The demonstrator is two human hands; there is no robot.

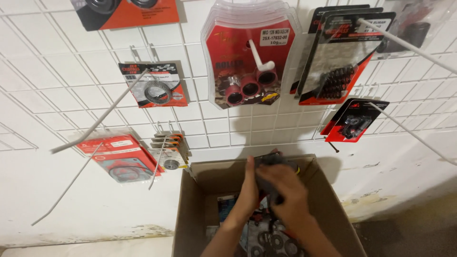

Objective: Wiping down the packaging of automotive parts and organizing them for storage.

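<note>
Both my hands are raised over an open cardboard box (200,190) below a white wire wall grid. My left hand (248,192) and my right hand (282,188) together grip a dark flat packet (272,161) of parts, held upright just above the box's back edge. Inside the box lie more packets with round black rings (271,240), partly hidden by my forearms. Directly above hangs a red blister pack of rollers (250,62) on a white peg.
Long white hooks stick out from the grid at left (100,116) and right (404,128), (404,45). Hanging packs: a ring pack (157,85), a gasket pack (119,157), small stacked cards (169,150), black-red spring packs (338,57), a small pack (354,121).
</note>
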